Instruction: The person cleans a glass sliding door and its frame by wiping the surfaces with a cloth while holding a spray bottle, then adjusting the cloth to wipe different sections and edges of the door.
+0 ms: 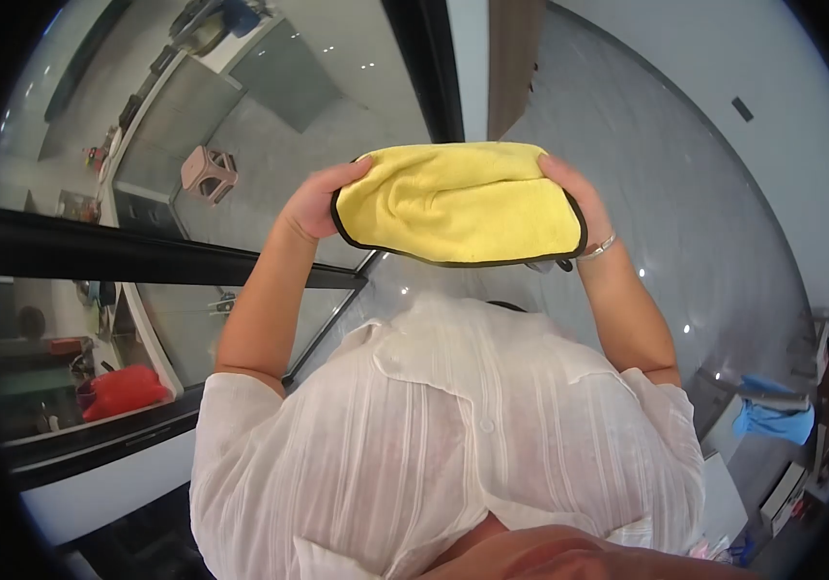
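A yellow cloth with a black edge (463, 208) is stretched between my two hands, in front of my chest. My left hand (579, 198) grips its right end, thumb on top, with a bracelet at the wrist. At the cloth's left end my right hand (323, 198) holds it the same way, thumb over the yellow face. The fingers of both hands are mostly hidden behind the cloth. Some folds run across its upper part.
Dark-framed glass panels (183, 251) stand at the left. Through them show a pink stool (209, 174), a counter and a red bag (127, 391). A blue cloth (774, 422) hangs at the lower right. Grey glossy floor (617, 145) spreads ahead.
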### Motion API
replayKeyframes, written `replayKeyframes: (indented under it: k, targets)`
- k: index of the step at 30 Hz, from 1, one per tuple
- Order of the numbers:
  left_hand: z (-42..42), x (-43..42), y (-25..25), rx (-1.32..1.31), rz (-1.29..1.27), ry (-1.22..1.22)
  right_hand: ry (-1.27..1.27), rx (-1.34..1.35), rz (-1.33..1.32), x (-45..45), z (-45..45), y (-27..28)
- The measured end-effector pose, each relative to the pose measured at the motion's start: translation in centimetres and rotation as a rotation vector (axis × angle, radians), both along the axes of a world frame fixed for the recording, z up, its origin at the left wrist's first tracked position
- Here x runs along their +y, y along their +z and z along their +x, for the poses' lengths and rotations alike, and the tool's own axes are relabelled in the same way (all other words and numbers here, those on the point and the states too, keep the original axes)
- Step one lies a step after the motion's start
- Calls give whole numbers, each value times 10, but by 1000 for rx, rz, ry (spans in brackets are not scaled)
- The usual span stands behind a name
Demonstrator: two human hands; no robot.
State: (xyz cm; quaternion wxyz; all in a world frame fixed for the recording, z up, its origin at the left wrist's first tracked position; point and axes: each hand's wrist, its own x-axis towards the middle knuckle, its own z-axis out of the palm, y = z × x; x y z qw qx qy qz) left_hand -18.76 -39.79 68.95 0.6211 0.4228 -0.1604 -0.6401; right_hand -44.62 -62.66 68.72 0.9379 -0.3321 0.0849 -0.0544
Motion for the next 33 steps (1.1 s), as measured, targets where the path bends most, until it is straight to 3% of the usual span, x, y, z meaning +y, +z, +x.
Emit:
replayKeyframes:
  k: [4, 8, 11, 13, 16, 19, 22, 25, 28, 29, 31, 33]
  targets:
    - [59, 40, 27, -133, -6, 57, 131, 93, -298, 16, 55, 27]
    - [106, 72, 67, -271, 74, 129, 382, 82, -405, 36, 108, 39]
    - [162, 93, 77, -44, -436, -126, 357, 51, -287, 76, 134, 58]
    - [155, 106, 43, 144, -523, 99, 231, 1, -205, 98, 146, 66]
    - [116, 126, -14, 465, -598, 480, 154, 45, 19, 118, 166, 23]
    - [104, 143, -21, 369, -392, 380, 176, 112, 296, 120, 183, -22]
    - [144, 148, -34, 154, -110, 280, 75, 272, 226, 115, 205, -29]
    - [157, 142, 2, -234, -90, 356, -19, 83, -138, 97, 225, -13]
    - [158, 155, 46, -520, -266, 314, 22, -208, -220, 69, 229, 6]
    - [159, 153, 56, -562, -332, 257, 14, -189, -265, 63, 233, 14]
    - [162, 131, 82, -803, -316, 125, 97, -207, -232, 44, 247, 8]
    - [161, 118, 93, -881, -222, 147, 176, -228, -178, 28, 271, -9]
